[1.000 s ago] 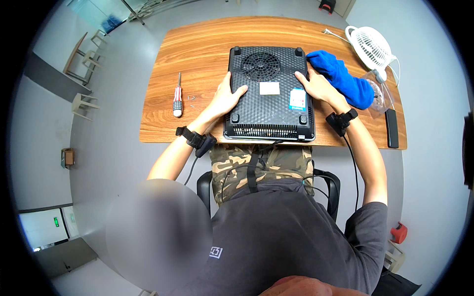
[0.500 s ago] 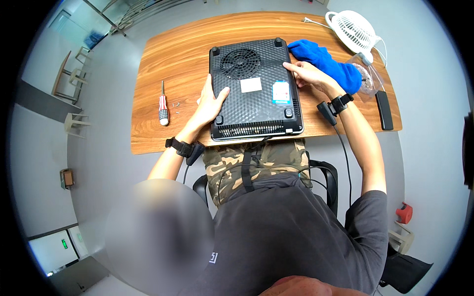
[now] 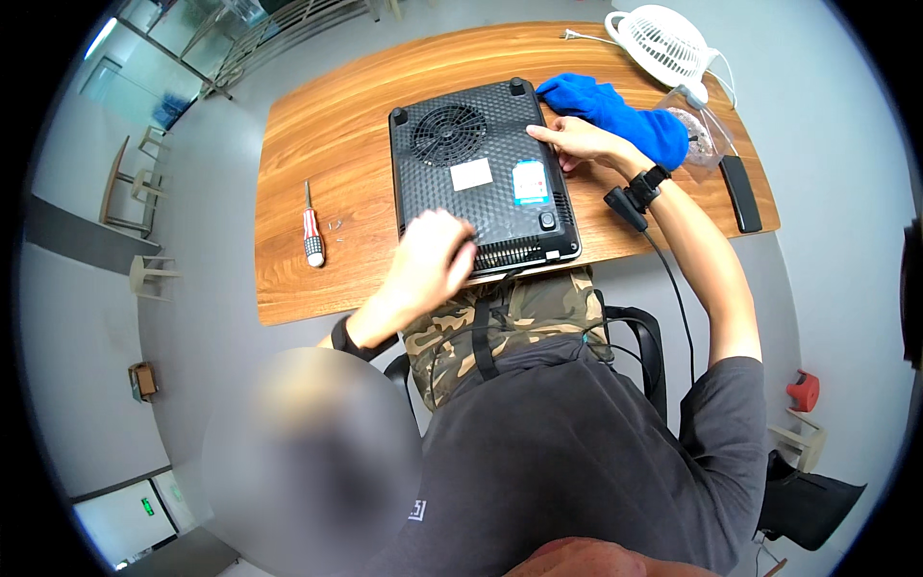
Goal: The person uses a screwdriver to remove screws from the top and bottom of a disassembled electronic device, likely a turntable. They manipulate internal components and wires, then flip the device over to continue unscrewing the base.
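Note:
A black induction cooker [image 3: 481,207] lies upside down on the table, its round fan grille [image 3: 449,135] and corner feet facing up. My right hand [image 3: 582,142] grips its right edge, thumb on top and the other fingers down the side. Over the near left corner is my left hand [image 3: 428,255], its fingers bent and slightly blurred, the fingertips hard to make out. It covers the foot at that corner. To the left lie a screwdriver [image 3: 312,236] with a striped handle and several small screws [image 3: 335,226].
A blue cloth [image 3: 615,115] lies beyond my right hand, beside a clear plastic bag [image 3: 699,139]. A white fan [image 3: 663,46] stands at the far right, with a black slab-shaped object [image 3: 739,193] nearer. The wooden table [image 3: 332,125] ends close to my lap.
My left hand has let go of the cooker's left side and moved toward me, over its near left corner. My right hand keeps its grip. The whole view has shifted slightly.

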`<state>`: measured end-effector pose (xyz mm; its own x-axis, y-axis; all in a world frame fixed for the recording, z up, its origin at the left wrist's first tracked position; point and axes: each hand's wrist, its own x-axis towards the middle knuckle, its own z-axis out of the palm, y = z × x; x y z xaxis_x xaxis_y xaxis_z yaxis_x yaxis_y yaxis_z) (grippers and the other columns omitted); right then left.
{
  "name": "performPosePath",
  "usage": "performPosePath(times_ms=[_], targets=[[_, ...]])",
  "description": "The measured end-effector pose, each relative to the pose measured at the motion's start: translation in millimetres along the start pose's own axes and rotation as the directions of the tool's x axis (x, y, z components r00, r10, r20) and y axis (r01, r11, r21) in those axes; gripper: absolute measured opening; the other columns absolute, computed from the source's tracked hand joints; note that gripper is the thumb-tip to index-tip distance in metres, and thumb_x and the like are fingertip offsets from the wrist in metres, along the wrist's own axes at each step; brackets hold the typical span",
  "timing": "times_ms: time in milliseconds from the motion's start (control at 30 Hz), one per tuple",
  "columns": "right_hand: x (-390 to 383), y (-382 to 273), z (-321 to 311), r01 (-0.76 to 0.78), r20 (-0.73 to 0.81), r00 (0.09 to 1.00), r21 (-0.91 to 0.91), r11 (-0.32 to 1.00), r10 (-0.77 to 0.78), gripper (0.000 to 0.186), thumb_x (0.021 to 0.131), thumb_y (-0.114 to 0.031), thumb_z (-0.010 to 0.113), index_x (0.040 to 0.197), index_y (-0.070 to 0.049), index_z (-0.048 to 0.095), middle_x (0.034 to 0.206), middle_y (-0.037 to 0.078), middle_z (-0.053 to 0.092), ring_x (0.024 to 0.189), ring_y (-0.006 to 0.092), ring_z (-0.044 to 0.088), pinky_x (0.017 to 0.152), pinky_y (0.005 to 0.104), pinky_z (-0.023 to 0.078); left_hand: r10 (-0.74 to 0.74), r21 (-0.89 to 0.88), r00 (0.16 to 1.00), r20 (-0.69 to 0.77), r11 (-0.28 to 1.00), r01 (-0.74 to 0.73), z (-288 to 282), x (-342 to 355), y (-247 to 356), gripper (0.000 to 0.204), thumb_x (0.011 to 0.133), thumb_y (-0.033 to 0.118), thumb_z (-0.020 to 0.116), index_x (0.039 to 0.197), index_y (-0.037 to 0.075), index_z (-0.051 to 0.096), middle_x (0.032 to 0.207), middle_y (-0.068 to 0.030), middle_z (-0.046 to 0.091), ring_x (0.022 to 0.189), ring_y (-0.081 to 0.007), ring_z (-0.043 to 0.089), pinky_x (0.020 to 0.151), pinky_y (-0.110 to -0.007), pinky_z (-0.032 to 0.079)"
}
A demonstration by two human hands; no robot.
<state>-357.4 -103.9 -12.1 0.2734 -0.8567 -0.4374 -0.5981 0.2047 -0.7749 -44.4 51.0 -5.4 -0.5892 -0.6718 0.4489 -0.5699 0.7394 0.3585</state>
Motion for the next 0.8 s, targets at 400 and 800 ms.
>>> performPosePath(times_ms=[400,800], targets=[[5,2,-1,-0.031,-0.003,1.0,-0.012,0.999,0.03,0.062,0.094,-0.066,0.06,0.086,-0.004,0.056,0.074,0.003,0.057,0.058,0.0111,0.061,0.052,0.0231,0.056,0.081,0.004,0.937,0.34,0.996,-0.088,45,-32,31,0.023,0.098,0.019,0.064,0.11,0.003,0.053,0.08,-0.0156,0.065,0.065,-0.0353,0.067,0.053,-0.042,0.054],[2,1,3,0.071,-0.034,0.997,0.074,0.995,-0.069,0.072,0.093,-0.065,0.061,0.085,0.006,0.068,0.071,0.008,0.064,0.054,0.0136,0.061,0.045,0.0232,0.053,0.032,-0.032,0.978,0.204,0.999,-0.026,80,-35,49,0.022,0.094,0.011,0.066,0.111,0.002,0.055,0.094,-0.0137,0.06,0.081,-0.0323,0.067,0.065,-0.042,0.056]])
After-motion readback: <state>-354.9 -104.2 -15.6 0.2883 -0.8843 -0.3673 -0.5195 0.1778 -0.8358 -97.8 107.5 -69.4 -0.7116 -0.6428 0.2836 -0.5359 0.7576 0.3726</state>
